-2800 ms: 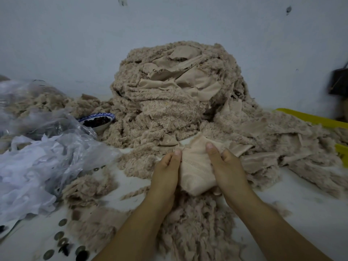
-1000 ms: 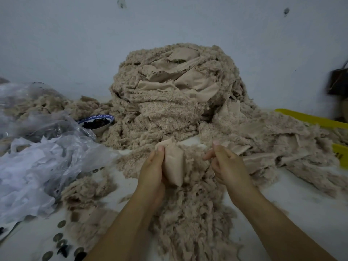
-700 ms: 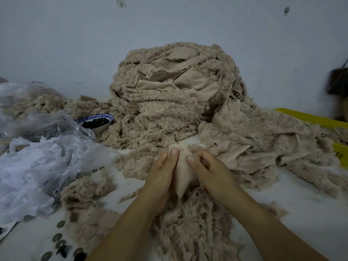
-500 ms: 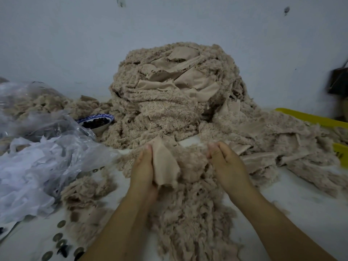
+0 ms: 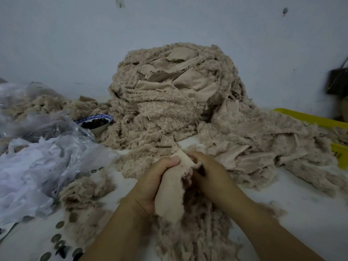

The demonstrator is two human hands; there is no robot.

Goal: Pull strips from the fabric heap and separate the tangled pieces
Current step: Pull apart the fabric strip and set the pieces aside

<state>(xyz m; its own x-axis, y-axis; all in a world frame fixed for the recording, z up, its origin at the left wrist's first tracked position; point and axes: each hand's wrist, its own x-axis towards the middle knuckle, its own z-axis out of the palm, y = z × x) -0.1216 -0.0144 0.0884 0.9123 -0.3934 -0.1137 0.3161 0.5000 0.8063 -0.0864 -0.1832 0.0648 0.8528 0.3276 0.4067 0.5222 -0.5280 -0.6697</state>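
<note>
Strip: the beige fleece strip with a smooth woven backing is held up over the near middle of the white table, in front of the tall heap of beige fuzzy fabric.
Left hand: the left hand has its fingers and thumb curled round the strip's upper part.
Right hand: the right hand has its fingers curled in, pinching the strip's top edge just beside the left thumb.
Feel: it looks light, limp and soft. The pile side probably snags on neighbouring pieces and sheds fluff.
Where to hold: the smooth backing near one end looks the surest grip, since the fuzzy edges may pull off in tufts.
Tangle: loose fuzzy scraps lie under both wrists, touching the strip's lower end.
Nearby: crumpled clear plastic bags lie along the table's left edge.
</note>
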